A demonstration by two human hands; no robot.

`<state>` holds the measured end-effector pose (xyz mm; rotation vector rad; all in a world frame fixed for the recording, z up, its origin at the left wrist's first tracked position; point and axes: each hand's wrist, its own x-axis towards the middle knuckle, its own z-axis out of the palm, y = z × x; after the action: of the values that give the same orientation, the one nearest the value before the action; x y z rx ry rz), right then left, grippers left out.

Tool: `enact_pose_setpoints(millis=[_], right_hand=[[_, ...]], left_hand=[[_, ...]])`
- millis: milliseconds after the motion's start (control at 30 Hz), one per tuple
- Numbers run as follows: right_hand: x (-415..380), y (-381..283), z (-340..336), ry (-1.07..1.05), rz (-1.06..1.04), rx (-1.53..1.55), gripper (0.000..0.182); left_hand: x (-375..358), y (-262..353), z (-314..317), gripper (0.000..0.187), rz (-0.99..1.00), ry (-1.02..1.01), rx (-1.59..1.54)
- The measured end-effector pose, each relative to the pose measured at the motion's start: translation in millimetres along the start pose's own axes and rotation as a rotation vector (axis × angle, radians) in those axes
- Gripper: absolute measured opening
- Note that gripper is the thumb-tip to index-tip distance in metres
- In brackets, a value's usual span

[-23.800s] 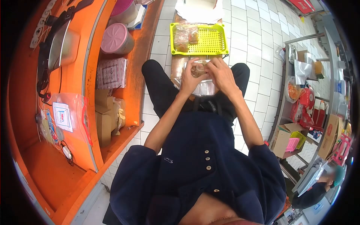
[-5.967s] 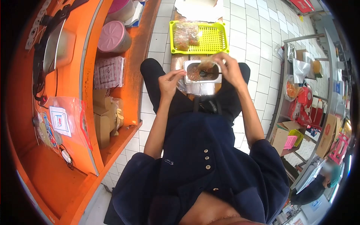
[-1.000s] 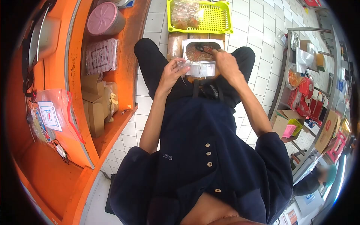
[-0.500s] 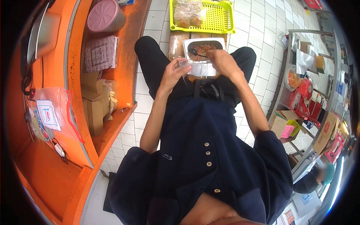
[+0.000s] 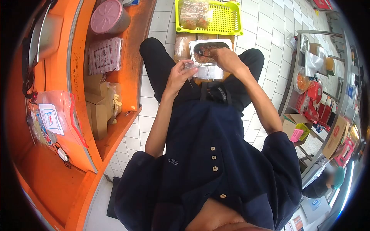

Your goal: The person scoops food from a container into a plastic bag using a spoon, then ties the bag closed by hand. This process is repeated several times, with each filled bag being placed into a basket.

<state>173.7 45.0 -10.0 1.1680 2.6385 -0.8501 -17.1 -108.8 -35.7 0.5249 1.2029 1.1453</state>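
Note:
In front of me stands a metal pan (image 5: 230, 43) with reddish, chunky food (image 5: 206, 58) in it. My right hand (image 5: 230, 62) reaches over the pan's right side, its fingers closed on a dark spoon (image 5: 200, 53). The spoon's bowl is down in the food, and most of its handle is hidden by the hand. Just left of the pan's near corner, my left hand (image 5: 178, 79) pinches a small clear plastic bag (image 5: 190, 65) near its mouth. Beneath the pan's near side lies whitish, shiny plastic (image 5: 210, 72), partly covered.
Beyond the pan, a lime-green basket (image 5: 225, 21) holds filled clear bags (image 5: 194, 16). Orange shelving (image 5: 133, 46) on the left carries a pink-lidded tub (image 5: 106, 17), plastic packs (image 5: 105, 56) and cardboard boxes (image 5: 96, 109). Loaded metal racks (image 5: 320, 32) stand right; a person (image 5: 325, 183) is at lower right.
My right hand has shifted slightly left over the pan, and the spoon now sits deeper in the food, with less of its handle showing. My left hand stays nearly still with the bag.

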Motion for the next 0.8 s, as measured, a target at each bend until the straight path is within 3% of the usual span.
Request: enact_pose_setpoints(millis=[100,167,267,300,367,500,567,700,800], right_hand=[[-3,11,-20,-0.197,-0.101,-0.138,0.020],[1,17,-14,-0.171,-0.076,-0.207,0.021],[5,6,-6,0.131,-0.139,-0.177,0.025],[5,6,-4,0.131,-0.140,-0.178,0.025],[6,6,-1,-0.054,-0.109,-0.302,0.025],[2,11,-20,-0.096,-0.186,-0.202,0.023],[3,0,-37,-0.221,-0.003,-0.231,0.019],[16,18,-7,-0.167,0.041,-0.336,0.018],[12,22,-23,-0.239,0.043,0.007,0.026]], left_hand=[[-1,3,0,0.045,-0.007,-0.013,-0.005],[-4,4,2,0.045,-0.005,-0.009,-0.003],[-2,2,2,0.045,-0.002,-0.014,0.014],[-1,2,0,0.045,-0.003,-0.013,0.030],[1,1,-2,0.045,0.003,-0.012,0.032],[0,-1,2,0.044,0.012,-0.017,0.005],[-2,4,4,0.044,0.008,-0.021,0.010],[-2,3,4,0.044,-0.013,-0.029,0.070],[-4,2,2,0.045,-0.005,-0.031,0.033]])
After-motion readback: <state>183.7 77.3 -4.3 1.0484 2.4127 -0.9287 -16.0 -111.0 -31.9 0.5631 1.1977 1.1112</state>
